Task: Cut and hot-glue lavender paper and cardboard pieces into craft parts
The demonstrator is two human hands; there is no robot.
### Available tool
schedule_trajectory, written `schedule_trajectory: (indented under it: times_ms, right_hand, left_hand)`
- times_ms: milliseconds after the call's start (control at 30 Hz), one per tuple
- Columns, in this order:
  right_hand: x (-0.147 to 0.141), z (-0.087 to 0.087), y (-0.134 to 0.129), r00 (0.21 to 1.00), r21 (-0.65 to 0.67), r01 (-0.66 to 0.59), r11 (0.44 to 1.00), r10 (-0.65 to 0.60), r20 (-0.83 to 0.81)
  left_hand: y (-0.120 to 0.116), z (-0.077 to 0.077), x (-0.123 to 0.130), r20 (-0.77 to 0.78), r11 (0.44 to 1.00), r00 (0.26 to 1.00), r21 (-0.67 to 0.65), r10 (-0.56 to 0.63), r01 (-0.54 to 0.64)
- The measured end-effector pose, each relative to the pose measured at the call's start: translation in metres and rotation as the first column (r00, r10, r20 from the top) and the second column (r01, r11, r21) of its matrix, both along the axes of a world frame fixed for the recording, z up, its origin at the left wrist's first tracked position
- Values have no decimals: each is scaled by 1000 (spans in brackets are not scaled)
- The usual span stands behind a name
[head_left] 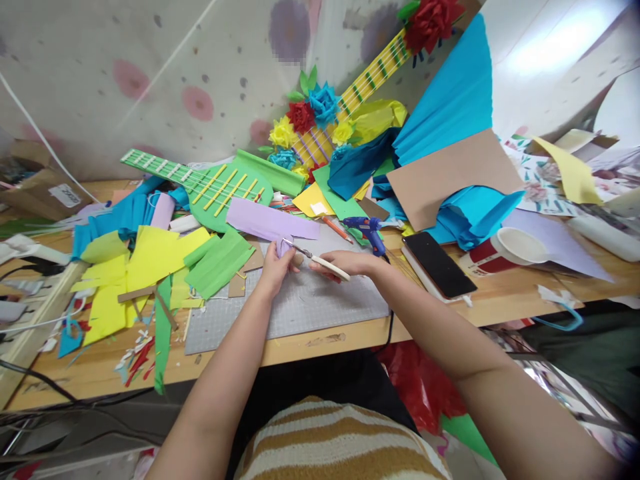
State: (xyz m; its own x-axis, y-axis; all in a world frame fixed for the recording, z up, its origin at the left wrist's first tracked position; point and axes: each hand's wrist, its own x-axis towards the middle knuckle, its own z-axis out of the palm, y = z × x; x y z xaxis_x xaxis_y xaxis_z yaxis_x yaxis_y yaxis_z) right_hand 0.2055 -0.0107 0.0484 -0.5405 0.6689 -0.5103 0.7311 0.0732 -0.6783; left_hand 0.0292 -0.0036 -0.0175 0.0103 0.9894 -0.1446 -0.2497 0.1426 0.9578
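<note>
Near the middle, my left hand (277, 268) is closed on a small piece of purple paper (284, 247). My right hand (345, 264) is wrapped round the white-handled scissors (330, 269). Their metal blades point left and reach the purple piece at my left fingers. Both hands are above the grey cutting mat (300, 310). Just beyond them lies a larger purple paper strip (273, 220). A blue glue gun (369, 232) rests to the right of the strip, near an orange pencil (337, 229).
Green (220, 263) and yellow paper (155, 257) cover the left side, below a green paper guitar (220, 193). A flowered yellow guitar (370, 80) leans at the back. Rightward are brown cardboard (455, 173), a black phone (440, 265) and a paper cup (505, 252).
</note>
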Motion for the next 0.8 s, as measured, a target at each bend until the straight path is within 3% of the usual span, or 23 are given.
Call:
schedule_trajectory:
  times_ms: [233,500,800]
  right_hand:
    - [4,0,4,997,-46,-4,999,0,-78]
    - [2,-4,7,993,-79,2,997,-11,-119]
    - [1,-3,10,993,-102,-13,995,1,-118]
  left_hand:
    - [4,-1,0,110,999,994,-44,-16,21]
    - [-1,8,1,235,992,970,-89,-61,84]
    - [-3,10,5,211,989,973,-88,-98,118]
